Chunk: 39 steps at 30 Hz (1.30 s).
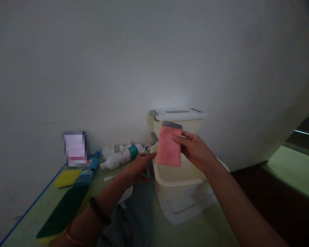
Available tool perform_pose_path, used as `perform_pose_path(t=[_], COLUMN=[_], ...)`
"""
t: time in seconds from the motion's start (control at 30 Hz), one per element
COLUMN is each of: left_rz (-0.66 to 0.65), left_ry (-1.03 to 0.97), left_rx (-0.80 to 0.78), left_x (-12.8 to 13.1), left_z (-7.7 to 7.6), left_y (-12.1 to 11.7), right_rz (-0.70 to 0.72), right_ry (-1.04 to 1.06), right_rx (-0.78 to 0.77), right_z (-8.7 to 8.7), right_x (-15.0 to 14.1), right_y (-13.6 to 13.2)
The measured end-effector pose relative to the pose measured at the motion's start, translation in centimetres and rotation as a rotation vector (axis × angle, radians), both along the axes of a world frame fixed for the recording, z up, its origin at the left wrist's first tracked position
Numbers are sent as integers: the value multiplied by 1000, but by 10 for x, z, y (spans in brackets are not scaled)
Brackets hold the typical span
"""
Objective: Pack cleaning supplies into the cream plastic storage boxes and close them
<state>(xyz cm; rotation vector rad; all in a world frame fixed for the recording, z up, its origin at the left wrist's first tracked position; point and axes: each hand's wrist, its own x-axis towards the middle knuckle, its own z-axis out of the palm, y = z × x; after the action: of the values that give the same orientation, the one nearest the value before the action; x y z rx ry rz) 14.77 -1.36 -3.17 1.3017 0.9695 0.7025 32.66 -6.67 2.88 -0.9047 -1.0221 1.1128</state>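
Note:
My right hand [193, 148] pinches a pink textured scrubbing sponge [168, 145] by its right edge, holding it upright. A black-and-white patterned band runs along its top. Beneath it stands a cream plastic tub [167, 176], uncovered, its far inside partly hidden by the sponge and hand. My left hand [140, 168] reaches to the tub's left rim with its fingers apart and nothing visible in them; I cannot tell whether the fingertips touch the rim. A dark grey-blue cloth [140, 212] lies below my left hand.
Against the wall is a lidded cream box [179, 115]. To the left lie a white bottle [121, 157], a blue bottle [89, 170], a yellow sponge [67, 178] and a large green-and-yellow scouring sponge [64, 211]. A clear plastic lid [180, 212] sits under the tub.

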Motion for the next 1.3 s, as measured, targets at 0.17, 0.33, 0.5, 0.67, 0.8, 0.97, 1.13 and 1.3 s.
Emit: perform_pose_path(t=[0.17,0.33,0.5,0.67,0.8,0.97,1.13,1.3], left_rz=[-80,28,174,362,497,586,540,550], left_ry=[8,-35,-97,-160,-239,-299,-250,-231], left_rx=[-97,-49,27,46,55,135,144,177], left_x=[18,14,-20,-61,-85,-101,-110,-114], left_z=[1,18,39,34,16,-5,-22,-29], left_y=[4,-4,-25,-52,-68,-74,-71,-78], right_rz=[-46,-39,-16,69,214,397,406,463], right_ry=[39,35,-25,-100,-170,-347,-552,-680], right_rx=[-3,-15,44,4,-112,-257,-332,-366], right_z=[-1,2,19,30,17,-5,-17,-41], right_x=[10,11,8,-16,-43,-74,-102,-114], right_y=[2,-4,-18,-29,-27,-17,0,18])
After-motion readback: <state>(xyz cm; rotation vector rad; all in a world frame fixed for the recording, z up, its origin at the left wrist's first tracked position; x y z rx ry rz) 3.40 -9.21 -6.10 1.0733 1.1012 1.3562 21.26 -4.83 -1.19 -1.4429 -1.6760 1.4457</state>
